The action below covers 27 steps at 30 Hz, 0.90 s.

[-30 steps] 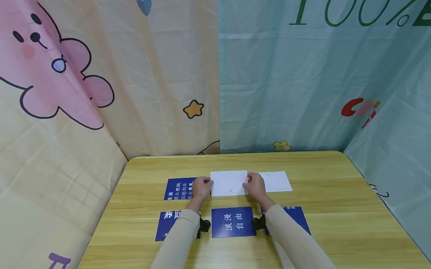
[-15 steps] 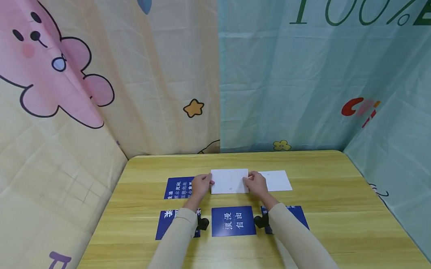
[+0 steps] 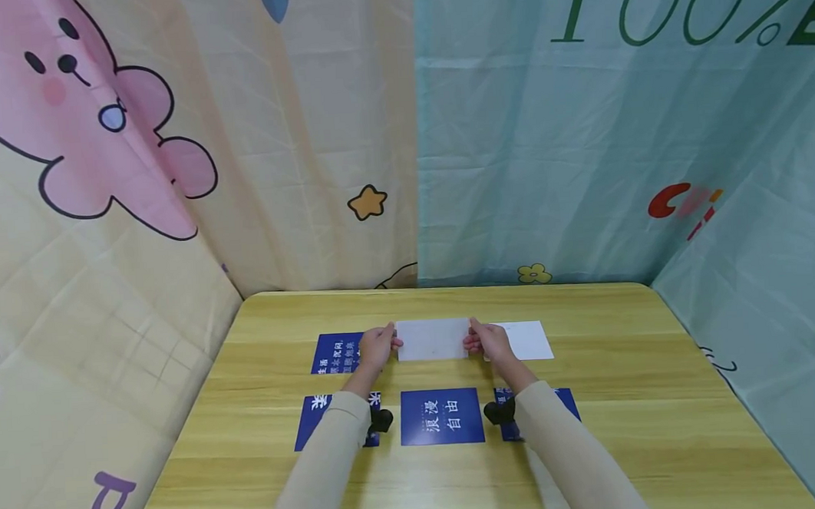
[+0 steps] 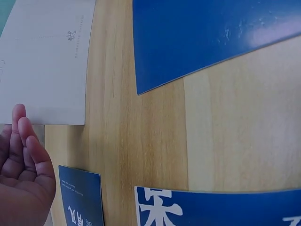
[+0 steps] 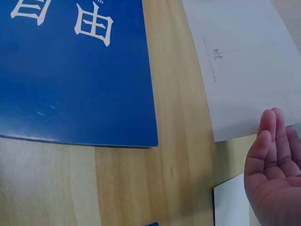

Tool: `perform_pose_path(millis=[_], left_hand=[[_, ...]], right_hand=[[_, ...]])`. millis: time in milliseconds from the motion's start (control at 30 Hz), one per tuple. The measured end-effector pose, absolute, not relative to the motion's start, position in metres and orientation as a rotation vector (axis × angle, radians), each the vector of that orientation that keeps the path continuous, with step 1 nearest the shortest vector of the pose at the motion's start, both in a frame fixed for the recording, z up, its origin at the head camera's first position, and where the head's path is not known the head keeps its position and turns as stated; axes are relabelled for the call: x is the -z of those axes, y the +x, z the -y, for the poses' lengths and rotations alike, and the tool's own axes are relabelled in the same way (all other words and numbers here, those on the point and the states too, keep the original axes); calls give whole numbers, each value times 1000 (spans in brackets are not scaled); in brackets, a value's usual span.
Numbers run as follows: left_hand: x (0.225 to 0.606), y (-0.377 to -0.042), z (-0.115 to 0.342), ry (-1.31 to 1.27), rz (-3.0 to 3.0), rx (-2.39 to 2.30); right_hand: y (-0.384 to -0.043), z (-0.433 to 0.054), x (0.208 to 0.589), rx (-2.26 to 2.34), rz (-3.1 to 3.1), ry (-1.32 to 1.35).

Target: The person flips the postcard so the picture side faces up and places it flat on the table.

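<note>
In the head view a white postcard (image 3: pixel 431 340) hangs just above the back of the table, held at both ends. My left hand (image 3: pixel 376 348) pinches its left edge, the thumb near the top corner and the fingers below. At the right edge my right hand (image 3: pixel 490 341) grips it the same way. Faint print and a small bird-like emblem show on the postcard (image 4: pixel 51 61) in the left wrist view. Beside my left hand lies a blue card (image 3: pixel 333 353) with white characters; by my right hand lies another white card (image 3: pixel 528 340), partly covered by the hand.
In the front row lie a blue card (image 3: pixel 441 416) in the middle, another blue card (image 3: pixel 311 421) under my left forearm and a third blue card (image 3: pixel 567 404) partly behind the right sleeve. Printed curtains (image 3: pixel 318 136) close off the wooden table (image 3: pixel 419 484) behind and at the sides.
Held at both ends, the postcard has tilted and looks shorter and greyer. My hands have turned with it, so the curled fingers below its edges show more. The other cards lie still.
</note>
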<state>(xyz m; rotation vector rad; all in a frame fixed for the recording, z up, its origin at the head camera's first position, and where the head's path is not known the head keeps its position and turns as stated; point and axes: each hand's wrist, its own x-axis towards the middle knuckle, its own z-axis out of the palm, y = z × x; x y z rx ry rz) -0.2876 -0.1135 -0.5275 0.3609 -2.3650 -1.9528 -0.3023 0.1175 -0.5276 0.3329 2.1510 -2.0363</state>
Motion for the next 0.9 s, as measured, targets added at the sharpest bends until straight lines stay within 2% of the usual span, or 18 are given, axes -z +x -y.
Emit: perform_pose_path(millis=[467,900], left_hand=[[523,-284,113,352,2326,2017],[524,-280,115,333,2564,1738]], right_hand=[[-297,-123,531,2035,-2157,298],[-295,-122,535,1817,-2376,270]])
